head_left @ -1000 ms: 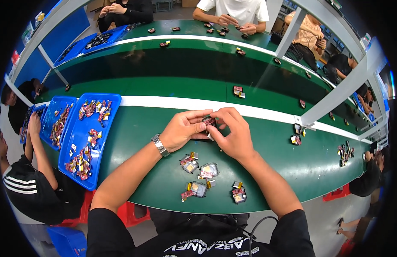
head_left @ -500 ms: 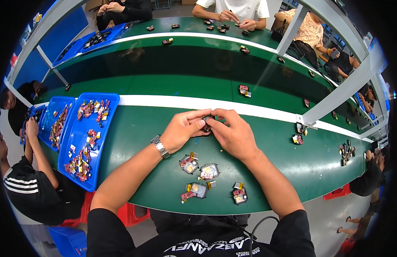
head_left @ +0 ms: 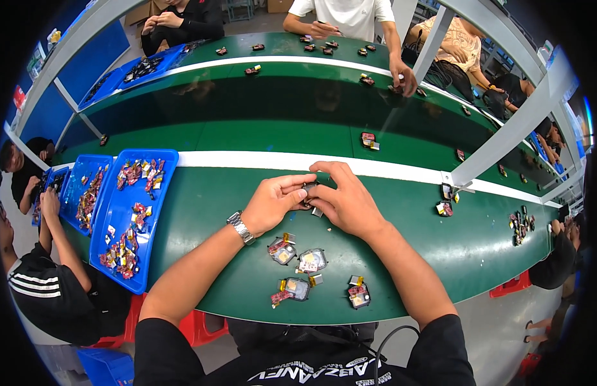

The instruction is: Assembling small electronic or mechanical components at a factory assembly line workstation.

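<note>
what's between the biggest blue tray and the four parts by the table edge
In the head view, the left forearm crosses between the blue tray and the four parts, with bare green table on either side.

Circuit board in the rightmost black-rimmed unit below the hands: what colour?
The circuit board is mostly red, clearest in the head view.

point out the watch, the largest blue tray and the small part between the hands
Watch (head_left: 240, 228): head view, on its metal band.
Largest blue tray (head_left: 120, 204): head view, on its bare floor.
Small part (head_left: 310, 187): head view, on its dark body.
</note>
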`<state>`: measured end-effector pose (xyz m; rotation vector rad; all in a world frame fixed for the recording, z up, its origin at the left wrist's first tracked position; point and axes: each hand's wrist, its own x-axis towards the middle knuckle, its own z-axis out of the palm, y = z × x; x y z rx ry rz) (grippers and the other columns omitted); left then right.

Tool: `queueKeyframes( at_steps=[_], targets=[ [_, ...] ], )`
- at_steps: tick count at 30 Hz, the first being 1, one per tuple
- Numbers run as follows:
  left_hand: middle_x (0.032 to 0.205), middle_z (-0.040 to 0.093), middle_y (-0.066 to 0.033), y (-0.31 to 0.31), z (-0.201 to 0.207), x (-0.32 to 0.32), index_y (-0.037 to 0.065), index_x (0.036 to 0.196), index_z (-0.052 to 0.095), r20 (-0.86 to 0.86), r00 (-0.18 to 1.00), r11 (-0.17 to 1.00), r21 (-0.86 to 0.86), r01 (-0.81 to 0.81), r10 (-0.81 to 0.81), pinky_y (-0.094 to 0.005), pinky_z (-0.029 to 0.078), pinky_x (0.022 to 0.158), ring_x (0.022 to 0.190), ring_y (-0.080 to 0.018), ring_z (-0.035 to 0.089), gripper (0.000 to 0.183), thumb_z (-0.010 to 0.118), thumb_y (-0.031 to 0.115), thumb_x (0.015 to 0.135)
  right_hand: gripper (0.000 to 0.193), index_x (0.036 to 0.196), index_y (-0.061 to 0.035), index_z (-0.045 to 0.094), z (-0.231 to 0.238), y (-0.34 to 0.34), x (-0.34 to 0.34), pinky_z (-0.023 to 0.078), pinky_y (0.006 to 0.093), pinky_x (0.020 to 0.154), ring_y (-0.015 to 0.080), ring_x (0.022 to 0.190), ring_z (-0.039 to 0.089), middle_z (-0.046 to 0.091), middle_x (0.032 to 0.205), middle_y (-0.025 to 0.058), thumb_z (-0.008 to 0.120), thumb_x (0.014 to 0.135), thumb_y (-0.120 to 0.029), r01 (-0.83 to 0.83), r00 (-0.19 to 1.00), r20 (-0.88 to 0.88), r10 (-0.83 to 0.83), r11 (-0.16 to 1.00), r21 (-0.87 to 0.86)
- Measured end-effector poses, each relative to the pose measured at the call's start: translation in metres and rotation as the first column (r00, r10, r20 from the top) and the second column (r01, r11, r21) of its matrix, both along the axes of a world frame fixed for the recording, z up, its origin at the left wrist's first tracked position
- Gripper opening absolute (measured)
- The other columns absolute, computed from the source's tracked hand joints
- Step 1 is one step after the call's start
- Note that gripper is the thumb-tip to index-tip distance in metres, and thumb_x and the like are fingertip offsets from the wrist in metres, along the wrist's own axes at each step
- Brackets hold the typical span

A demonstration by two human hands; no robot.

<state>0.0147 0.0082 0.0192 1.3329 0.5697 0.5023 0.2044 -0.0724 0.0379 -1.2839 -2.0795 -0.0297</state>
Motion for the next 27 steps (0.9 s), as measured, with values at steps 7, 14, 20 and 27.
queueKeyframes(
  at_steps=[7,14,20,27],
  targets=[
    [0.128,0.060,-0.0134,0.002,-0.006,-0.003,-0.003,0.141,0.044,0.142,0.986,0.995,0.044,0.085,-0.091,-0.0314,0.054,0.095,0.113,-0.0165,0.062,0.047,0.057,0.002,0.096,0.008,0.089,-0.0069,0.068,-0.012,0.001,-0.002,0.047,0.0384,0.094,0.0276,0.117,0.052,0.057,0.125,0.0079,0.072,0.082,-0.007,-0.003,0.926,-0.373,-0.063,0.985,-0.173],
    [0.123,0.062,-0.0106,0.003,0.000,-0.003,-0.001,0.139,0.048,0.069,0.996,0.994,-0.089,0.065,-0.059,-0.0298,0.053,0.094,0.108,-0.0151,0.062,0.043,0.053,-0.001,0.096,0.007,0.088,-0.0059,0.068,-0.010,-0.002,-0.002,0.048,0.0381,0.095,0.0282,0.118,0.051,0.057,0.124,0.0077,0.068,0.082,-0.010,-0.033,0.933,-0.357,-0.043,0.978,-0.205],
    [0.126,0.061,-0.0095,0.003,-0.004,-0.003,0.001,0.137,0.049,0.087,0.993,0.994,-0.075,0.080,-0.074,-0.0302,0.053,0.094,0.110,-0.0149,0.062,0.042,0.057,0.006,0.096,0.008,0.089,-0.0059,0.069,-0.012,-0.007,-0.005,0.049,0.0373,0.092,0.0274,0.114,0.053,0.058,0.122,0.0068,0.070,0.082,-0.009,-0.028,0.918,-0.394,-0.033,0.989,-0.148],
    [0.132,0.058,-0.0108,0.004,-0.006,-0.005,0.001,0.139,0.048,0.149,0.985,0.990,-0.100,0.099,-0.084,-0.0302,0.051,0.096,0.114,-0.0145,0.060,0.041,0.051,0.004,0.098,0.011,0.092,-0.0061,0.070,-0.018,-0.007,-0.012,0.052,0.0354,0.086,0.0265,0.110,0.054,0.059,0.120,0.0066,0.071,0.081,-0.007,0.047,0.917,-0.394,-0.062,0.998,-0.049]
  ],
)
